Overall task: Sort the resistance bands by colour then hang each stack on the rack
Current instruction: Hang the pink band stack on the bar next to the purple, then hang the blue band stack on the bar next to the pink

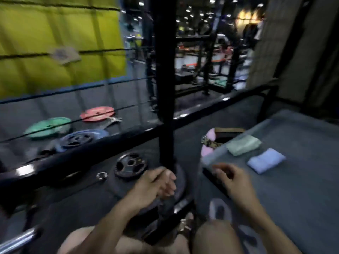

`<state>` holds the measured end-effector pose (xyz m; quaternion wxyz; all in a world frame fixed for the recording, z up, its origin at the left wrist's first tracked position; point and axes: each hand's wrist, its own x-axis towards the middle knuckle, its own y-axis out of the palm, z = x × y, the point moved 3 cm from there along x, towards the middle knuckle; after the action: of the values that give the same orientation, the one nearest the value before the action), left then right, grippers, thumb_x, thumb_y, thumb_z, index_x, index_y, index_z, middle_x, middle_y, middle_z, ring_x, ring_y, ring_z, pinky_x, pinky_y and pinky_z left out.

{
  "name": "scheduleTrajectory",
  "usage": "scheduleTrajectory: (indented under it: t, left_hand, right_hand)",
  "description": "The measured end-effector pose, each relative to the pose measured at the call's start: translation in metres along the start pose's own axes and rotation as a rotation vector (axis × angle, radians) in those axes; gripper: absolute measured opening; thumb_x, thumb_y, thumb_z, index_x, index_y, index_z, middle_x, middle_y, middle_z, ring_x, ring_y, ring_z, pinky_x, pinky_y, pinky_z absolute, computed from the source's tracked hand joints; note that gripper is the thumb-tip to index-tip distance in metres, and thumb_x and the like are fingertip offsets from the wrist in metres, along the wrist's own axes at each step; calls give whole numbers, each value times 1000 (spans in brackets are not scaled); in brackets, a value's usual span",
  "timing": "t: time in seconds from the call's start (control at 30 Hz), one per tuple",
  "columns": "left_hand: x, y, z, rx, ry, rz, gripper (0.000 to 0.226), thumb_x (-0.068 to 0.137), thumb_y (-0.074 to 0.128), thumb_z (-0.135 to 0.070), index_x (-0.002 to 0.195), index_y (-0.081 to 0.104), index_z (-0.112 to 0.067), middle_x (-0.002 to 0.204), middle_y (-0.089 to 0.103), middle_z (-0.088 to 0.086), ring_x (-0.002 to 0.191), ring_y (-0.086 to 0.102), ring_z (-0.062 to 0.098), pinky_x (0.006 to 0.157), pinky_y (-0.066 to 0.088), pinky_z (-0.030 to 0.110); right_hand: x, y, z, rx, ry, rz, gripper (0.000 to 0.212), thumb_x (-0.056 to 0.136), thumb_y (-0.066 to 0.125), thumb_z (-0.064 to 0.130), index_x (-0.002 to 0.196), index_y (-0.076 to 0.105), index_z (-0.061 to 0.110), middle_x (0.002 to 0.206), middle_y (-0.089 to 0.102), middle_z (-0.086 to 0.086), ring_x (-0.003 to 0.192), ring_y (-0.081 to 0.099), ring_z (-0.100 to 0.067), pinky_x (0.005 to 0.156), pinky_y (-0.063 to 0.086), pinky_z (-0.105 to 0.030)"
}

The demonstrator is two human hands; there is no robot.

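Two folded stacks of resistance bands lie on the grey mat to the right, the green stack (244, 144) just beyond the blue stack (266, 160). They look soft, light and floppy; pinching a whole fold at its middle should keep the layers together. The left hand (156, 184) and right hand (231, 177) hover with loosely curled fingers, holding nothing, beside the black rack upright (165, 85).
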<state>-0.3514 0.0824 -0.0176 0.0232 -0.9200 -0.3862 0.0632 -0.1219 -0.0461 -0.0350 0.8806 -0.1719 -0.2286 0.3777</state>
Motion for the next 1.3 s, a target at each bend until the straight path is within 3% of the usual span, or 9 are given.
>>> scheduleTrajectory:
  t: [0.1, 0.2, 0.3, 0.43, 0.6, 0.77, 1.13, 1.23, 1.3]
  left_hand:
    - [46, 59, 11, 19, -26, 114, 29, 108, 40, -13, 94, 62, 1, 73, 67, 11, 59, 64, 16, 62, 53, 27]
    - [76, 100, 27, 40, -71, 230, 29, 108, 41, -15, 95, 61, 1, 73, 68, 9, 62, 65, 19, 65, 54, 29]
    - [94, 123, 37, 51, -93, 276, 28, 108, 41, -15, 95, 61, -1, 74, 68, 9, 66, 65, 21, 68, 54, 31]
    - [104, 132, 44, 90, -102, 282, 28, 108, 40, -14, 93, 61, -3, 73, 69, 7, 64, 65, 18, 65, 54, 27]
    - [108, 127, 51, 103, -136, 267, 27, 108, 42, -14, 93, 62, -3, 73, 68, 7, 61, 64, 17, 64, 52, 28]
    - [102, 122, 51, 94, -173, 249, 27, 107, 44, -16, 94, 62, -3, 73, 69, 8, 63, 63, 18, 63, 49, 32]
    - [94, 106, 50, 82, -178, 263, 28, 107, 44, -19, 96, 62, 0, 74, 68, 10, 62, 62, 19, 57, 50, 25]
    - [92, 102, 50, 55, -194, 261, 30, 107, 45, -20, 97, 62, 2, 74, 67, 11, 61, 62, 19, 54, 51, 25]
    - [92, 98, 48, 68, -188, 264, 31, 107, 44, -22, 98, 62, 2, 75, 68, 11, 63, 63, 19, 56, 52, 25]
  right_hand:
    - [7, -61, -71, -64, 204, -195, 12, 90, 70, 10, 90, 73, 22, 80, 76, 7, 69, 68, -4, 70, 52, -19]
    - [17, -96, -124, -166, 370, -350, 4, 86, 74, 14, 88, 71, 15, 83, 74, -9, 76, 68, -22, 80, 56, -40]
    - [30, -102, -156, -264, 438, -389, 21, 81, 79, 24, 82, 69, 5, 82, 71, -14, 85, 66, -37, 81, 54, -50]
    - [48, -91, -162, -409, 561, -409, 40, 75, 76, 55, 98, 74, 23, 108, 67, -6, 107, 61, -35, 93, 49, -46]
    - [62, -82, -167, -446, 660, -477, 39, 83, 69, 53, 106, 72, 21, 122, 60, -12, 118, 49, -40, 98, 37, -48]
    - [65, -80, -172, -437, 699, -517, 38, 86, 63, 52, 106, 71, 21, 120, 62, -11, 117, 49, -38, 99, 35, -48]
    - [72, -85, -164, -301, 784, -565, 32, 87, 60, 48, 109, 73, 28, 117, 67, -8, 120, 51, -37, 105, 31, -49]
    - [76, -85, -166, -182, 767, -605, 21, 86, 63, 47, 96, 71, 31, 116, 67, -4, 118, 54, -34, 107, 31, -50]
    - [80, -86, -163, -28, 698, -645, 12, 85, 67, 43, 85, 65, 31, 105, 68, 1, 108, 60, -29, 106, 39, -47]
